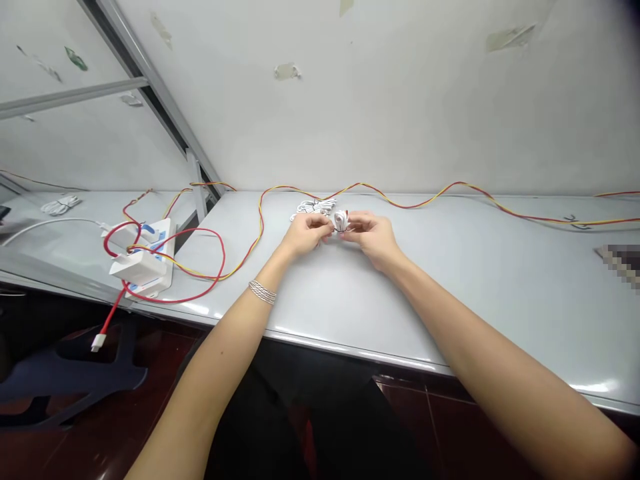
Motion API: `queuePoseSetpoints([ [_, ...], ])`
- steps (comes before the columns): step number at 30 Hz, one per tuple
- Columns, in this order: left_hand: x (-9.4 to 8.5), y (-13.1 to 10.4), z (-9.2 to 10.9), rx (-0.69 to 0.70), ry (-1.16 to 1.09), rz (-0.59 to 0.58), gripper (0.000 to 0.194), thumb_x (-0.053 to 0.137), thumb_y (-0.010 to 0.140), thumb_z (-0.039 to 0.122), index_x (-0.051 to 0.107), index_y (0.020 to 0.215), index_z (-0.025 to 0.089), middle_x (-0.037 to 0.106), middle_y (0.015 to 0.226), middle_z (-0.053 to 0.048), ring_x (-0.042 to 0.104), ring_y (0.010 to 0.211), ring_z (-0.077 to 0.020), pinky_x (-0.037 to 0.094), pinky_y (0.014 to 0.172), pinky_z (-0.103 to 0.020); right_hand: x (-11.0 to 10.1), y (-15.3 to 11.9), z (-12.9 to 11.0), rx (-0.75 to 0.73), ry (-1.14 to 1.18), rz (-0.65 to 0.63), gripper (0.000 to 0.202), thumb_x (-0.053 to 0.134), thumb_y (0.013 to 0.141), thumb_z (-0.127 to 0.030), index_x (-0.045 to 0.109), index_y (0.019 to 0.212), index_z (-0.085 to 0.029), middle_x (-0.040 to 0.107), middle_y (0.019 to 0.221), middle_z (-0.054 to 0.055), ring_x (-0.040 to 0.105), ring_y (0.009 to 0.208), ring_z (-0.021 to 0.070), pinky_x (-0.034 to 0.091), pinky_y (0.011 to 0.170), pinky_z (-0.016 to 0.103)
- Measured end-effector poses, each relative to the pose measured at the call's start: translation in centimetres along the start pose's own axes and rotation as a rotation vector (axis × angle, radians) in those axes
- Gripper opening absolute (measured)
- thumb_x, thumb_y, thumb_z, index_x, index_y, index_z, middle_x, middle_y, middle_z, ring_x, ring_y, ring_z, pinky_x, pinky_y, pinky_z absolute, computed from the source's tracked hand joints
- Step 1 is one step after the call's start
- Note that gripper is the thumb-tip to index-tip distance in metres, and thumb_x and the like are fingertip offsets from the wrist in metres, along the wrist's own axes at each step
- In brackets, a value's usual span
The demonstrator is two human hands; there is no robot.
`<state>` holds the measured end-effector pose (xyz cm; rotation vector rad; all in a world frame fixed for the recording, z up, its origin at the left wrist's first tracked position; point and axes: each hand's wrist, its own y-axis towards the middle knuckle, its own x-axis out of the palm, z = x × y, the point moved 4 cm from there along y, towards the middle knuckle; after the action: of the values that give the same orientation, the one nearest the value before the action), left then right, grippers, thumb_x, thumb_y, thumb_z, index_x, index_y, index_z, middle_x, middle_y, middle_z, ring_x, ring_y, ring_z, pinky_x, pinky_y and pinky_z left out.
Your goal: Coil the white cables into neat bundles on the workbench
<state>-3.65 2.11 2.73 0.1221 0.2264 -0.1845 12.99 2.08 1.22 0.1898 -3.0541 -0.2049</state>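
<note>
A small coiled white cable [341,221] is between my two hands, just above the grey table [360,300]. My right hand [373,239] grips the coil from the right, thumb and fingers closed on it. From the left, my left hand [307,233] pinches at the coil's edge, where a thin dark tie shows; what exactly lies between its fingertips is too small to name. Behind my left hand lies a bundle of white cables [320,206], partly hidden by the fingers.
A power strip [167,257] with white adapters [137,267] and looped red cable [223,257] stands at the left. A red-yellow wire [430,202] runs along the wall. Dark ties [577,222] lie at right, near a blurred object [620,263].
</note>
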Motion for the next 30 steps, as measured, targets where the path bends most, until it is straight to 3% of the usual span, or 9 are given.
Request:
queuePoseSetpoints([
  [4,0.0,-0.1,0.2,0.020,0.018,-0.005,0.014,0.071,0.079,0.025,0.071,0.073,0.013,0.059,0.059,-0.001,0.050,0.052,-0.0093,0.038,0.049,-0.022,-0.2,-0.2,-0.1,-0.079,-0.091,0.036,0.022,0.083,0.059,-0.029,0.080,0.079,-0.019,0.065,0.101,0.004,0.049,0.065,0.0088,0.047,0.066,0.031],
  [9,0.1,-0.4,0.4,0.004,0.007,-0.044,0.019,0.072,0.079,0.030,0.071,0.071,0.012,0.060,0.059,-0.001,0.052,0.054,-0.0104,0.039,0.051,-0.023,0.2,-0.2,0.4,-0.028,-0.033,0.023,0.015,0.076,0.062,-0.025,0.078,0.075,-0.018,0.068,0.089,0.005,0.062,0.073,0.0160,0.053,0.072,0.035],
  [12,0.1,-0.4,0.3,-0.009,0.030,-0.039,0.020,0.072,0.078,0.030,0.070,0.070,0.012,0.061,0.060,-0.001,0.053,0.055,-0.0109,0.039,0.051,-0.023,0.6,-0.3,0.3,-0.010,0.009,-0.009,0.014,0.071,0.066,-0.027,0.078,0.075,-0.020,0.072,0.098,0.006,0.065,0.076,0.0173,0.055,0.072,0.035],
  [17,-0.2,-0.1,0.2,-0.005,0.055,0.010,0.017,0.072,0.078,0.026,0.069,0.069,0.013,0.061,0.059,-0.001,0.052,0.054,-0.0105,0.041,0.054,-0.025,0.5,-0.3,-0.2,-0.049,-0.009,0.008,0.020,0.074,0.071,-0.039,0.078,0.082,-0.022,0.075,0.100,0.006,0.067,0.094,0.0226,0.055,0.080,0.037],
  [21,-0.3,-0.1,0.2,-0.004,0.033,0.047,0.015,0.071,0.078,0.025,0.068,0.068,0.014,0.059,0.059,-0.001,0.051,0.054,-0.0108,0.039,0.052,-0.025,0.6,-0.4,-0.6,-0.113,0.040,-0.048,0.043,0.087,0.064,-0.048,0.070,0.094,-0.022,0.076,0.104,0.009,0.069,0.098,0.0252,0.055,0.088,0.041],
  [26,-0.1,-0.2,0.2,0.007,0.026,0.038,0.017,0.071,0.077,0.027,0.065,0.068,0.014,0.058,0.058,0.000,0.050,0.053,-0.0101,0.039,0.054,-0.025,0.4,-0.1,-0.6,-0.178,-0.015,-0.086,0.061,0.087,0.064,-0.037,0.064,0.118,-0.023,0.075,0.112,0.009,0.068,0.100,0.0243,0.053,0.084,0.039],
  [30,0.1,-0.2,0.2,0.013,0.020,0.014,0.017,0.070,0.077,0.027,0.064,0.068,0.014,0.058,0.059,0.001,0.050,0.054,-0.0096,0.039,0.055,-0.025,0.1,0.1,-0.7,-0.186,-0.089,-0.019,0.057,0.080,0.062,-0.026,0.069,0.118,-0.020,0.075,0.109,0.009,0.065,0.084,0.0198,0.051,0.074,0.035],
])
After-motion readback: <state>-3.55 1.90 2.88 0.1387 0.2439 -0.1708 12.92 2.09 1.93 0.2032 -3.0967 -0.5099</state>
